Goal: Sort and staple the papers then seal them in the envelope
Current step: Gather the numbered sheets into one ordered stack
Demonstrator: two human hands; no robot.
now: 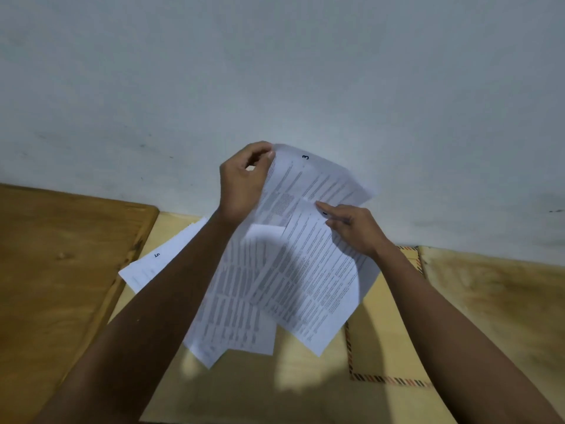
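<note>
My left hand (241,185) pinches the top corner of a printed sheet marked 3 (318,179), held up above the table with other printed sheets (235,301) hanging behind it. My right hand (354,228) grips the top of another printed sheet (312,283) that overlaps the front of the bunch. A sheet marked 5 (153,264) lies flat on the table to the left, partly under my left forearm. A tan envelope with a striped border (388,347) lies on the table under my right forearm. No stapler is in view.
The light wooden table (260,393) meets a pale wall (275,71) at the back. A darker wooden board (61,270) lies along the left side. More light wood surface (489,289) extends to the right.
</note>
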